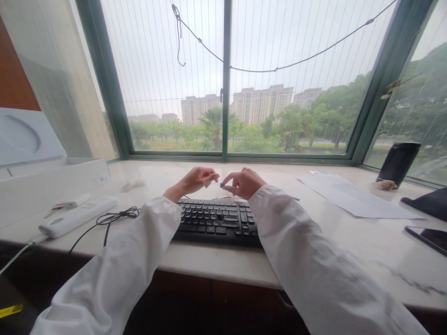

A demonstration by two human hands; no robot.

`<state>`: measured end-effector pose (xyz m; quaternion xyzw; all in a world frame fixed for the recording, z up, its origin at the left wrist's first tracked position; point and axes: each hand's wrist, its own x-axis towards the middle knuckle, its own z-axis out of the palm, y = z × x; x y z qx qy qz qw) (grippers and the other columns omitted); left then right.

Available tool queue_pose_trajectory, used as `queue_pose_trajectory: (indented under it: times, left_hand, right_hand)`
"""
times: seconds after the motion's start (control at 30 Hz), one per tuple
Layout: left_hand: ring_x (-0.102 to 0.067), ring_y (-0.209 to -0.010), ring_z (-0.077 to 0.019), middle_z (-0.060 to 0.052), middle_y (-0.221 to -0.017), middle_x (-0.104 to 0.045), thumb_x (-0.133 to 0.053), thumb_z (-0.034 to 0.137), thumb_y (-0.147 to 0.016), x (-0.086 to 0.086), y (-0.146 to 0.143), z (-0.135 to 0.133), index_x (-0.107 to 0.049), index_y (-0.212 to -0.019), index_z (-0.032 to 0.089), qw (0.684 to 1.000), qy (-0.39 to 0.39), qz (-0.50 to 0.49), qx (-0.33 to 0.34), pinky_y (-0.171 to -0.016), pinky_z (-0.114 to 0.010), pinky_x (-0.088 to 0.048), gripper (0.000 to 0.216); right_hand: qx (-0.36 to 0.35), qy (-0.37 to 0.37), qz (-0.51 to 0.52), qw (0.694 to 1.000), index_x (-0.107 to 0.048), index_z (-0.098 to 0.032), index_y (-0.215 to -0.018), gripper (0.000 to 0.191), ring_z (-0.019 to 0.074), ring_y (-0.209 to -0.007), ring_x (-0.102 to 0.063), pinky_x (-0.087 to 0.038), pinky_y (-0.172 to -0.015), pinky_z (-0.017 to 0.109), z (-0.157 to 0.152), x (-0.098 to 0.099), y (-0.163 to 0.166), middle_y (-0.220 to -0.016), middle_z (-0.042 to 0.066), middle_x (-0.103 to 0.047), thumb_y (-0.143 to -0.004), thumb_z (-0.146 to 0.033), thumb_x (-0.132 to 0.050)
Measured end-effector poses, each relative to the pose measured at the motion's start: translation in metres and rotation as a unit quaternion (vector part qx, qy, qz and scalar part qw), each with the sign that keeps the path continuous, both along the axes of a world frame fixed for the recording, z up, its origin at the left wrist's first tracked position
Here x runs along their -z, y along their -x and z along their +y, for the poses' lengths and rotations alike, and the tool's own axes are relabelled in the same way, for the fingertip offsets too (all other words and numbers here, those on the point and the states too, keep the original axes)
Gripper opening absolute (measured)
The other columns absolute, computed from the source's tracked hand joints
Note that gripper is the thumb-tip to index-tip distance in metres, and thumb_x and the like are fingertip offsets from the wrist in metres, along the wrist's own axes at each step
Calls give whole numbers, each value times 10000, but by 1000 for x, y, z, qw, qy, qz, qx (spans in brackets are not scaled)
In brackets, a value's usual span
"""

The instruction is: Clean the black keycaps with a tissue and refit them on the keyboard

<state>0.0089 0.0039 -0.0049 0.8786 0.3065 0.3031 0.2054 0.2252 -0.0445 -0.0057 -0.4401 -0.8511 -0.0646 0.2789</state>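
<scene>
A black keyboard lies on the pale stone sill in front of me. Both my hands hover just beyond its far edge, in white sleeves. My right hand pinches a small dark piece, possibly a keycap, between thumb and forefinger. My left hand is curled, its fingertips drawn together and pointing at the right hand, a short gap away; whether it holds anything I cannot make out.
A white open box and a white power strip with a black coiled cable sit at the left. Paper sheets, a black cylinder and a phone lie at the right. A window is straight ahead.
</scene>
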Motion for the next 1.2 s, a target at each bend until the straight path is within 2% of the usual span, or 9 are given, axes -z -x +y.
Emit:
queue_pose_trajectory:
  times: [0.1,0.2,0.4,0.53,0.7,0.97,1.1,1.2]
  left_hand:
    - [-330,-492,-76,39,-528,-411,-630,553,-768,-7,13,1,-618,-658,144,988,62,140,19,-477,-225,-212,423]
    - [-318,-506,-84,43,-523,-390,-698,535,-702,-9,15,-4,-588,-616,155,959,124,248,53,-485,-240,-200,405]
    - [-317,-529,-93,52,-547,-376,-757,504,-638,-6,-1,-15,-525,-629,174,929,167,323,70,-489,-243,-210,403]
    - [-303,-534,-94,55,-559,-354,-728,507,-677,-7,-4,-18,-517,-672,179,921,196,326,88,-487,-243,-210,390]
    - [-289,-543,-93,53,-573,-330,-712,495,-703,-11,-3,-21,-523,-685,174,925,184,318,100,-498,-250,-196,373]
    - [-301,-536,-94,53,-553,-349,-750,450,-660,-6,-4,-18,-529,-673,169,925,230,283,108,-494,-245,-193,357]
    - [-312,-550,-97,45,-578,-357,-727,446,-686,-9,-2,-20,-516,-686,168,922,255,267,121,-504,-246,-209,350]
    - [-320,-569,-101,39,-608,-359,-703,458,-717,-13,0,-21,-510,-719,169,930,246,244,123,-522,-247,-231,348]
  right_hand:
    - [5,55,-47,997,-759,-306,-896,169,112,-602,-590,-379,-601,234,-5,-3,3,-673,-27,-689,-776,-398,-683]
    - [27,94,-89,991,-767,-308,-885,185,128,-666,-602,-377,-590,232,-8,-5,5,-758,-1,-706,-743,-407,-702]
    - [45,156,-155,975,-776,-295,-871,217,163,-749,-622,-404,-613,237,-13,-10,7,-861,38,-710,-703,-423,-724]
    - [27,162,-144,976,-776,-297,-868,226,152,-720,-609,-418,-620,237,-14,-10,10,-833,27,-703,-683,-421,-735]
    - [-2,153,-151,977,-783,-269,-853,215,137,-675,-604,-417,-595,229,-20,-10,17,-766,18,-697,-678,-391,-753]
    - [13,166,-186,968,-782,-270,-897,260,156,-708,-620,-403,-589,226,-27,-9,27,-772,26,-707,-672,-400,-759]
    - [-11,191,-194,962,-778,-272,-926,284,152,-743,-626,-412,-620,219,-28,-9,32,-804,17,-717,-686,-420,-743]
    - [-21,205,-213,955,-775,-263,-950,287,153,-787,-629,-415,-638,214,-31,-11,35,-836,12,-723,-708,-411,-727]
